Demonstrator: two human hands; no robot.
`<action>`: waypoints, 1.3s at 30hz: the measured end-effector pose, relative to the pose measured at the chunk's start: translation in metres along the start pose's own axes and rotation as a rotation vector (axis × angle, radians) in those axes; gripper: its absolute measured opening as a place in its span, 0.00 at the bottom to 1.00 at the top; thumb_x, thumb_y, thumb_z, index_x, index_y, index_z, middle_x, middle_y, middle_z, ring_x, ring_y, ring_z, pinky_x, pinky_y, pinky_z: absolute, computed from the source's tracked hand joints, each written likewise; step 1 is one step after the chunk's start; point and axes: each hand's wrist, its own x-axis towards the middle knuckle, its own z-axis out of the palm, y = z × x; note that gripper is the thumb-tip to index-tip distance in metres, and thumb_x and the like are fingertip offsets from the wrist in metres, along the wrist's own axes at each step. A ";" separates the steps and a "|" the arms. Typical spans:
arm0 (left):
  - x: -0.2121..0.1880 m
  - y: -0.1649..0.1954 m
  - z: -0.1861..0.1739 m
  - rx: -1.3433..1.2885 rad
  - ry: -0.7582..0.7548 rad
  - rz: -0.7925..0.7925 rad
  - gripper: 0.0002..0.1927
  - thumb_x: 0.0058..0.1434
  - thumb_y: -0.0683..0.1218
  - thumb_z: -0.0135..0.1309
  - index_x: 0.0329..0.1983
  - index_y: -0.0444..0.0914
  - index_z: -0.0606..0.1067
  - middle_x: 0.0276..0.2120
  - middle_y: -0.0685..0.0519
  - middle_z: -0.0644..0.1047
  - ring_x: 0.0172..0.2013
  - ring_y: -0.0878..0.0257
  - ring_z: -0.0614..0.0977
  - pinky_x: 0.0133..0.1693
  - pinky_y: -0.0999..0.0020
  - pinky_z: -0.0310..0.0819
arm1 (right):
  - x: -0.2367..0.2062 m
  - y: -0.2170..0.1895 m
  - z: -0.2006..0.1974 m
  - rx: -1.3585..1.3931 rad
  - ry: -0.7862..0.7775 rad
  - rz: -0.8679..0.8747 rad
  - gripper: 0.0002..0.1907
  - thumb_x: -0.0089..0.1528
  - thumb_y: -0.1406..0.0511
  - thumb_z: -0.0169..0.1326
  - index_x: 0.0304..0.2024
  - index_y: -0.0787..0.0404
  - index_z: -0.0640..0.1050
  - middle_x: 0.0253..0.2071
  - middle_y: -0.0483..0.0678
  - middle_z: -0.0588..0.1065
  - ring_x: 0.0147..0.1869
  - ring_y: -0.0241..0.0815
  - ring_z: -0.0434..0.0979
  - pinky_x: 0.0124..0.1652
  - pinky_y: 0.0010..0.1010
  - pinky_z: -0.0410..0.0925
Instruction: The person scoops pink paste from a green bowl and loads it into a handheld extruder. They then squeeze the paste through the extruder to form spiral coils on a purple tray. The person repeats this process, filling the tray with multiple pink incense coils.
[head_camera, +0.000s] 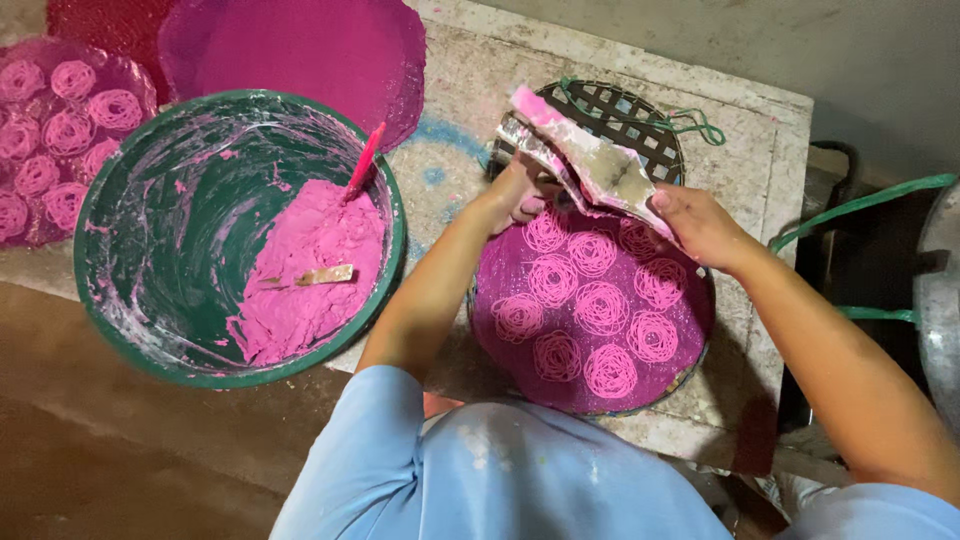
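My left hand (517, 193) and my right hand (697, 222) both grip a dough-smeared press tool (580, 160) with long handles, held tilted over a round tray lined with magenta cloth (688, 335). Several coiled pink noodle spirals (592, 305) lie on that cloth. My left hand holds the tool's lower end near the tray's far edge; my right hand holds the right handle end. To the left stands a large green basin (110, 270) with a mass of pink dough (310, 270) and a pink spatula (364, 162) stuck in it.
A second tray of pink spirals (55, 120) sits at far left, beside a magenta cloth mat (300, 45). A dark woven lattice tray (630, 115) with green cord lies behind the tool. All rest on a worn stone slab (760, 130). A metal vessel (940, 290) stands at right.
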 end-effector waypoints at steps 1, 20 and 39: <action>0.001 -0.007 -0.003 0.087 0.055 0.042 0.40 0.69 0.74 0.20 0.76 0.49 0.52 0.43 0.51 0.80 0.18 0.70 0.63 0.17 0.75 0.50 | 0.001 0.002 0.002 -0.013 0.024 -0.042 0.34 0.71 0.42 0.39 0.54 0.64 0.77 0.41 0.44 0.78 0.44 0.34 0.72 0.46 0.28 0.67; 0.019 0.031 0.069 -0.854 -0.387 0.543 0.24 0.73 0.64 0.39 0.50 0.40 0.67 0.38 0.54 0.74 0.45 0.58 0.75 0.55 0.56 0.67 | -0.037 0.021 -0.014 0.223 -0.166 0.272 0.31 0.68 0.44 0.36 0.43 0.59 0.79 0.31 0.44 0.79 0.33 0.34 0.75 0.36 0.28 0.70; 0.083 0.052 0.063 -0.911 -0.148 0.545 0.23 0.69 0.64 0.35 0.29 0.43 0.66 0.20 0.57 0.63 0.25 0.61 0.66 0.35 0.61 0.65 | -0.012 -0.011 -0.024 -0.185 0.183 0.223 0.29 0.71 0.47 0.43 0.42 0.67 0.79 0.25 0.50 0.73 0.29 0.39 0.71 0.33 0.36 0.67</action>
